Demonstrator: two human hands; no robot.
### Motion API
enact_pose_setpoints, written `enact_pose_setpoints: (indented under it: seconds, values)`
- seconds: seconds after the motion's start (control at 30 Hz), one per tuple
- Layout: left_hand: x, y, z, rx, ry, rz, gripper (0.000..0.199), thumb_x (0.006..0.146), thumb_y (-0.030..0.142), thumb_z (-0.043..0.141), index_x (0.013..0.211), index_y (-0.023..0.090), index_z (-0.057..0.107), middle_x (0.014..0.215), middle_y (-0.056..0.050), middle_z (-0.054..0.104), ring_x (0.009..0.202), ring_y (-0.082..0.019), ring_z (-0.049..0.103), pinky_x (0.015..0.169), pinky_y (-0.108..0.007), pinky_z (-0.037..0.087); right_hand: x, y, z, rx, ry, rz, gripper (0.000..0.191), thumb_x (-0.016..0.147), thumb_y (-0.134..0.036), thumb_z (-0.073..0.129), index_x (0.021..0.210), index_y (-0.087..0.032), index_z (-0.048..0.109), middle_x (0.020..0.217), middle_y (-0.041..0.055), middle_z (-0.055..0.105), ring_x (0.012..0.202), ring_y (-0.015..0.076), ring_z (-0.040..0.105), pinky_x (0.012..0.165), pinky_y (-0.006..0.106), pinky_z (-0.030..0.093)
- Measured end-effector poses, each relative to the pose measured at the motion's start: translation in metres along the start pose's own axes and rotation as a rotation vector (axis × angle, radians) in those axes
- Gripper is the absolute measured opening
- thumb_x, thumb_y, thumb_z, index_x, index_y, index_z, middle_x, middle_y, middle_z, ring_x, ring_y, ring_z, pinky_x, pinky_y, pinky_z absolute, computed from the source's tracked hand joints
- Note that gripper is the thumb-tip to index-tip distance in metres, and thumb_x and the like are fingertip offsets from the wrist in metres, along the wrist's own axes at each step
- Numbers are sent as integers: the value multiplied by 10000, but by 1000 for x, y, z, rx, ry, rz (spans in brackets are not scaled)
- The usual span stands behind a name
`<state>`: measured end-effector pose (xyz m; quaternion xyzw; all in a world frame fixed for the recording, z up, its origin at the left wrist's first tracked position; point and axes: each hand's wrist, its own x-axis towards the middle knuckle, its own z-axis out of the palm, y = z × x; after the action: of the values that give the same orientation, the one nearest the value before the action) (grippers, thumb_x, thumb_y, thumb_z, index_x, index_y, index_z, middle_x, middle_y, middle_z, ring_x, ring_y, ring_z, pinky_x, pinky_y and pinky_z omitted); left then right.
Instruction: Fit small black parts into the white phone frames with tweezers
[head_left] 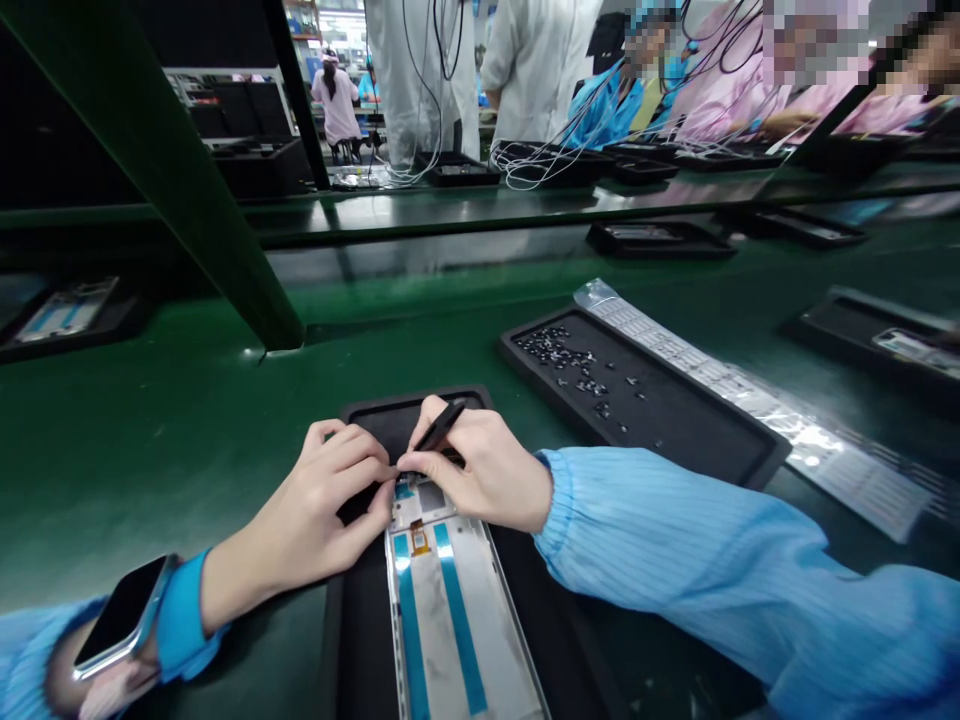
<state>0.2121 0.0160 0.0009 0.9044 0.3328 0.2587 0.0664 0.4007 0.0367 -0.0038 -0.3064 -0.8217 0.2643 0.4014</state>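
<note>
A silver phone frame (480,590) with two blue strips and a small orange flex piece lies in a black tray (360,640). My right hand (480,460) is closed around a black pen-like tool (440,425), its tip end hidden by the fingers over the frame's upper end. Just left of it, my left hand (330,500) bends over the frame's upper left corner, thumb and fingertips near the edge; whether they pinch a small part is too small to tell.
A black tray of small dark parts (570,365) sits right of centre, beside a long clear plastic strip (712,380). A green slanted post (187,190) rises at left. More trays (660,238) and several people are beyond.
</note>
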Motion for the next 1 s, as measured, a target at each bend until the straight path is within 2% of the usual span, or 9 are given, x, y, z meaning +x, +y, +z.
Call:
enact_pose_setpoints:
  seconds: [0.1, 0.17, 0.37, 0.43, 0.67, 1.0]
  values:
    - [0, -1, 0, 6, 5, 15, 125, 824, 87, 470, 801, 157, 570, 767, -33, 586, 775, -146, 539, 821, -372, 369, 1, -1, 3, -66, -35, -85, 103, 848, -176, 514, 758, -128, 502, 735, 37, 532, 659, 122, 534, 624, 231, 443]
    - [0, -3, 1, 7, 3, 30, 119, 819, 79, 478, 804, 157, 567, 773, -34, 588, 782, -149, 542, 820, -371, 368, 2, -2, 3, -87, -22, -90, 96, 844, -175, 511, 760, -136, 491, 743, 36, 530, 656, 121, 531, 622, 231, 443]
    - [0, -3, 0, -10, -2, 33, 97, 804, 72, 498, 798, 145, 563, 781, -31, 588, 770, -148, 546, 806, -364, 358, 3, -6, -2, 54, 102, 138, 133, 837, -204, 524, 725, -149, 479, 679, 1, 517, 610, 106, 538, 593, 224, 447]
    - [1, -2, 0, -14, -7, 32, 98, 803, 70, 498, 795, 140, 566, 775, -33, 586, 763, -150, 547, 797, -362, 358, 2, -6, -2, 56, 113, 162, 128, 832, -209, 529, 727, -150, 484, 678, 0, 516, 613, 109, 539, 591, 229, 449]
    - [1, -1, 0, -22, 4, 26, 96, 804, 62, 499, 790, 132, 563, 757, -34, 582, 750, -146, 548, 790, -368, 358, 0, -4, 1, 23, 112, 100, 120, 822, -188, 548, 723, -139, 504, 698, 11, 525, 630, 109, 542, 615, 229, 457]
    - [0, -6, 1, 32, 28, 29, 111, 815, 90, 498, 842, 161, 579, 775, -35, 609, 768, -163, 565, 802, -396, 388, -2, 0, 4, -100, 84, -97, 95, 821, -160, 523, 733, -145, 489, 696, 22, 532, 619, 114, 530, 593, 224, 442]
